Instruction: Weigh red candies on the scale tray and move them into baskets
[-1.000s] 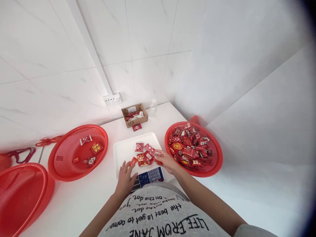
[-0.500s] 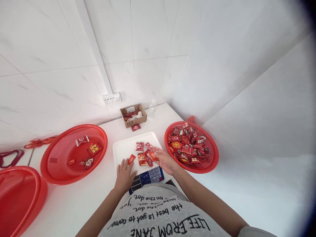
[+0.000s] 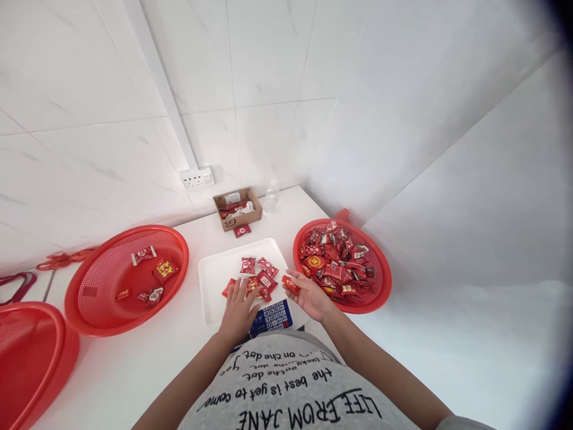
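A white tray [image 3: 215,275] sits on a scale with a blue keypad [image 3: 274,316] in front of me. Several small red candy packets [image 3: 257,272] lie on the tray. My left hand [image 3: 237,310] lies flat on the tray's near part, fingers spread, its fingertips at the packets. My right hand [image 3: 308,295] is palm up beside the tray's right edge, with one red packet [image 3: 290,284] held in its fingers. Just right of it stands a red mesh basket [image 3: 380,292] heaped with red packets.
A second red basket [image 3: 89,310] with a few packets stands at the left, a third red basket [image 3: 27,358] at the far left. A small cardboard box [image 3: 237,209] and a clear bottle [image 3: 270,200] stand by the wall, below a socket [image 3: 196,178].
My left hand has slid forward and right onto the tray, up to the packets. My right hand has lifted off the tray with one packet and turned palm up.
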